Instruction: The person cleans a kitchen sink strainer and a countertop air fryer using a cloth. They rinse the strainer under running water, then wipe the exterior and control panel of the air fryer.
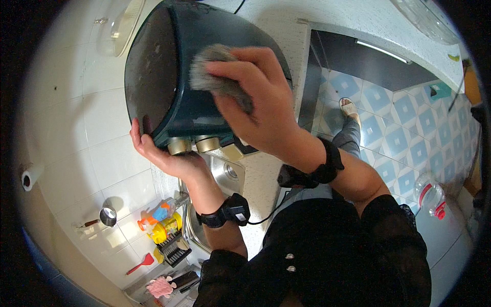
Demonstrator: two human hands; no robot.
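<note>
A dark green countertop appliance (pixel 238 27) with a dark glossy panel and gold-coloured knobs (pixel 207 144) stands on the counter before me. My right hand (pixel 264 99) grips a grey, fuzzy scrubbing pad or cloth (pixel 211 73) against or just over the appliance's green surface; the motion blur hides whether they touch. At the appliance's lower left edge, my left hand (pixel 172 161) is spread, its palm by the knobs and its fingers along the dark panel's edge. Both wrists wear black bands with small devices.
A stainless steel sink (pixel 230 172) lies below the appliance. Yellow containers (pixel 167 228), a black rack (pixel 174 249) and a red spatula (pixel 141 264) are at lower left. A clear bottle (pixel 429 195) stands at right, near the tiled floor (pixel 399 142). A speckled counter (pixel 284 23) extends right.
</note>
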